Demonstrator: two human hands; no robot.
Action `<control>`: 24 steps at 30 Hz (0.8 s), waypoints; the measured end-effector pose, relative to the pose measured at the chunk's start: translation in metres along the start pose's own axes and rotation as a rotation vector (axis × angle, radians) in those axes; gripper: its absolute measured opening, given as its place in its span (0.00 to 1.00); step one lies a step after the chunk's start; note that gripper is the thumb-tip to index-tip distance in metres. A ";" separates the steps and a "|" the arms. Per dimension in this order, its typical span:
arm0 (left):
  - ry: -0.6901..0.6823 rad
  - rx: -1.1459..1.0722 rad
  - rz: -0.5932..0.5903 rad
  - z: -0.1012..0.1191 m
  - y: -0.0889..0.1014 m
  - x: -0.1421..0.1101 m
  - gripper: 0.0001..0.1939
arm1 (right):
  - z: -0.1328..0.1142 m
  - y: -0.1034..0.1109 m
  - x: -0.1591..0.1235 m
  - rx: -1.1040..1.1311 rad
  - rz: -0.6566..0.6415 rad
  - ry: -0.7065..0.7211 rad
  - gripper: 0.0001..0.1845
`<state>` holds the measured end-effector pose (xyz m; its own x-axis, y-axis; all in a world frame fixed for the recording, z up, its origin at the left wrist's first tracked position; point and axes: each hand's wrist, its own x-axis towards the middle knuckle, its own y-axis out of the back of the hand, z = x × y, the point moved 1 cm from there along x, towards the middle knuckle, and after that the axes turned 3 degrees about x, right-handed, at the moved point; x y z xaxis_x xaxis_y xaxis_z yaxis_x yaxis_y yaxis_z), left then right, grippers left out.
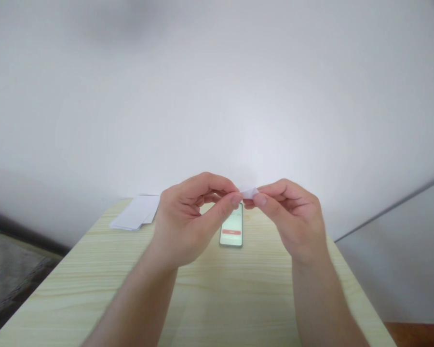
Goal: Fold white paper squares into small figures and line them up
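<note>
Between my two hands, above the far part of the table, is a small folded piece of white paper (249,193). My left hand (191,217) pinches its left end between thumb and fingers. The right end is pinched the same way by my right hand (292,212). Fingertips cover both ends of the paper, so its full shape is hidden. Below and behind the hands a phone (231,233) lies face up with a lit screen showing a red bar; my left hand covers part of it.
A small stack of white paper sheets (133,213) lies at the table's far left, beside my left hand. The light wooden table (235,294) meets a white wall (217,96) at its far edge. Patterned fabric or rug (10,270) shows beyond the left edge.
</note>
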<state>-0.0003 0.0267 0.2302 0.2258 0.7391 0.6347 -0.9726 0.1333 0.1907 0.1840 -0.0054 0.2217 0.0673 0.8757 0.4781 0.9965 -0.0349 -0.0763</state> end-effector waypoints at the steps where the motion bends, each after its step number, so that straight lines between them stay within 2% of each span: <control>1: 0.004 -0.003 -0.005 0.001 -0.001 0.000 0.04 | -0.001 0.000 0.000 -0.004 -0.001 -0.009 0.05; 14: 0.036 -0.106 0.060 -0.003 -0.006 -0.001 0.06 | -0.003 -0.004 0.001 0.044 0.044 -0.048 0.11; 24: 0.016 -0.110 0.054 -0.009 -0.008 -0.002 0.10 | -0.002 -0.003 0.001 0.069 0.001 -0.098 0.13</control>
<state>0.0065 0.0305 0.2206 0.1726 0.7574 0.6298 -0.9838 0.1639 0.0726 0.1815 -0.0050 0.2239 0.0597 0.9186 0.3907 0.9904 -0.0055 -0.1383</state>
